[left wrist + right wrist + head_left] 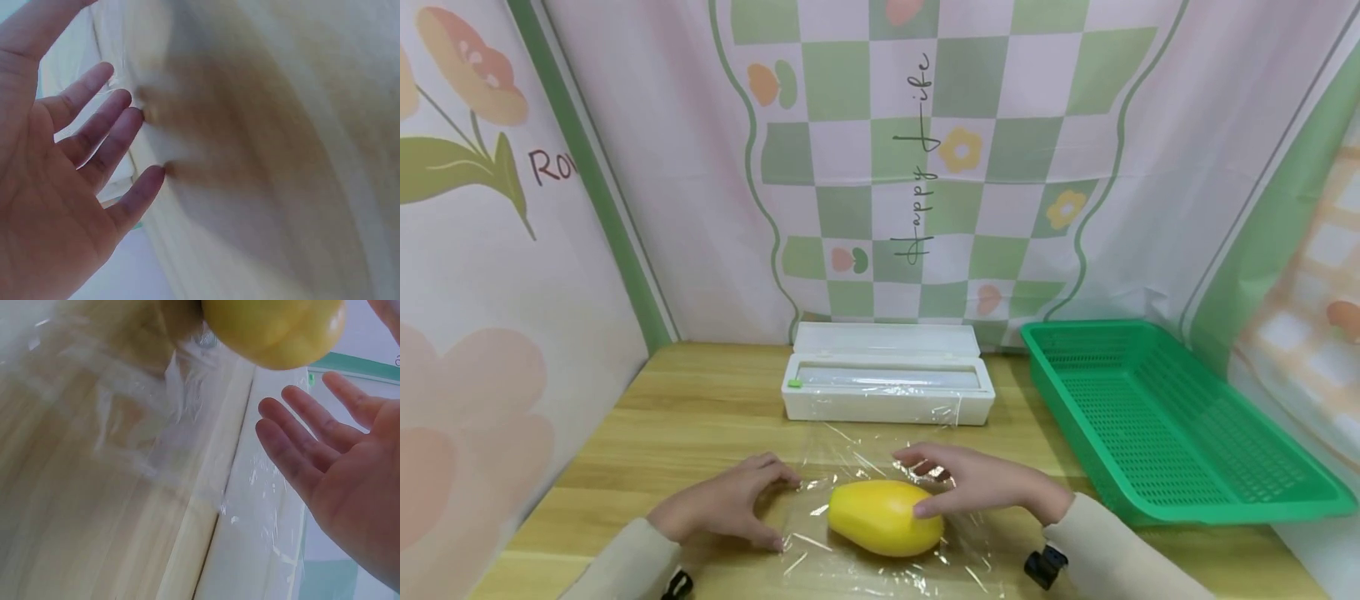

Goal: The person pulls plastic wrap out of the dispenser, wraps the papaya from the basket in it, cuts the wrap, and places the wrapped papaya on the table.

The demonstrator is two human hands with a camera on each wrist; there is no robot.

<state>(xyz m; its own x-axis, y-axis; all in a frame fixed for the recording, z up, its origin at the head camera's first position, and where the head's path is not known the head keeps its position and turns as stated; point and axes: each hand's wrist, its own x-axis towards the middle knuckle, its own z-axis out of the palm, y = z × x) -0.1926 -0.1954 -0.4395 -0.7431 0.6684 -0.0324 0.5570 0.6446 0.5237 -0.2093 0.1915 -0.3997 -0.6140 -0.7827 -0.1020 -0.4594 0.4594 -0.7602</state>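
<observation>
A yellow papaya lies on a sheet of clear cling film spread over the wooden table. The film runs back to a white cling film dispenser, whose lid stands raised. To the left of the fruit, my left hand is at the film's edge with fingers apart and nothing held. In the left wrist view, its fingertips meet the tabletop. My right hand is over the fruit's right end, its thumb overlapping the papaya. The right wrist view shows that hand's fingers extended beside the papaya.
A green plastic basket with perforated sides stands at the right of the wooden table. Behind the dispenser hangs a checked curtain, and patterned cloth encloses both sides. A small green slider sits on the dispenser's left end.
</observation>
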